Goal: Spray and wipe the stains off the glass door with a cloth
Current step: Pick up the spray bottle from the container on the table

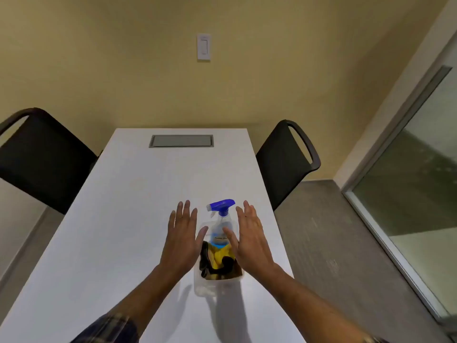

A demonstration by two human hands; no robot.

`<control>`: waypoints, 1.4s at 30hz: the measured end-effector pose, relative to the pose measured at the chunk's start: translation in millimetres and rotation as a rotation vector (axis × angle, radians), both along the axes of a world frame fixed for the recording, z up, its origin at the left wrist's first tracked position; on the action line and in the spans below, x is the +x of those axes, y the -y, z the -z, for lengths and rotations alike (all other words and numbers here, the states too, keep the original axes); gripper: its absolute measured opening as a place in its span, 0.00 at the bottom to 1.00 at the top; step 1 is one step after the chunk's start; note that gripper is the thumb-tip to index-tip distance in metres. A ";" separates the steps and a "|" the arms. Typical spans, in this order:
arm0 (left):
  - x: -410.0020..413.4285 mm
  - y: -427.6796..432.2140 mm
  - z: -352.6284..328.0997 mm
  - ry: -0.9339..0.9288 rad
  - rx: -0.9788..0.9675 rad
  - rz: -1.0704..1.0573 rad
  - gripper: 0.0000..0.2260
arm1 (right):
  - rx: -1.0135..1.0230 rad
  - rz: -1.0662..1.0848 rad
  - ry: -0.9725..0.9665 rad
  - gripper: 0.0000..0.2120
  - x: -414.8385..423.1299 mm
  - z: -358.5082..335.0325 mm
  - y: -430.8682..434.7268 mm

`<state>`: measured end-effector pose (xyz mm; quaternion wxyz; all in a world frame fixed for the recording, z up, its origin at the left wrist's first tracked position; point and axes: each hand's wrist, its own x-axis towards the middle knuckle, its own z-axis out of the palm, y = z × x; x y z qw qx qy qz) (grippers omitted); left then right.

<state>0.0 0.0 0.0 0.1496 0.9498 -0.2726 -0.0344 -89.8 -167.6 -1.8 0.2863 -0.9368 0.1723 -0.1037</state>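
A clear plastic bin (217, 284) stands on the white table (128, 219) near its right edge. Inside it a spray bottle (220, 224) with a blue trigger head stands upright, with a yellow cloth (218, 256) and some dark cloth bunched at its base. My left hand (183, 233) hovers flat just left of the bin, fingers apart, holding nothing. On the bin's right side my right hand (251, 236) is spread the same way, its thumb in front of the bottle. The glass door (420, 184) is at the far right, beyond the floor strip.
Two black chairs flank the table: one (39, 159) at the left, one (286, 159) at the right between table and door. A grey cable hatch (181, 141) is set into the table's far end. A wall switch (204, 47) hangs on the yellow wall.
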 end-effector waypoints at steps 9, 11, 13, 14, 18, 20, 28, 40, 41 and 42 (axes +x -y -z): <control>22.5 29.6 37.7 -0.299 -0.203 -0.129 0.26 | 0.275 0.004 -0.195 0.37 40.5 46.1 25.5; 25.4 36.4 41.1 -0.373 -0.316 -0.162 0.25 | 0.327 0.011 -0.203 0.37 49.4 55.0 30.3; 25.9 42.0 39.8 -0.426 -0.432 -0.199 0.24 | 0.382 0.016 -0.196 0.34 57.5 61.4 32.3; 25.8 44.3 38.5 -0.446 -0.479 -0.213 0.24 | 0.410 0.019 -0.191 0.33 61.3 64.1 32.7; 24.7 49.6 36.4 -0.456 -0.577 -0.249 0.23 | 0.465 0.018 -0.183 0.29 74.6 74.3 31.8; 24.7 51.3 37.0 -0.450 -0.608 -0.257 0.22 | 0.496 0.037 -0.187 0.29 80.0 78.3 31.7; 25.5 53.0 42.0 -0.448 -0.660 -0.272 0.20 | 0.573 0.069 -0.144 0.24 86.9 85.0 38.2; 27.3 46.8 16.9 -0.361 -0.665 -0.186 0.22 | 0.656 0.080 -0.017 0.17 77.5 39.3 32.9; 27.9 45.5 12.0 -0.369 -0.649 -0.174 0.23 | 0.672 0.083 0.011 0.17 75.8 30.3 32.3; 28.8 43.6 6.6 -0.382 -0.627 -0.160 0.23 | 0.689 0.087 0.038 0.18 73.7 20.9 31.6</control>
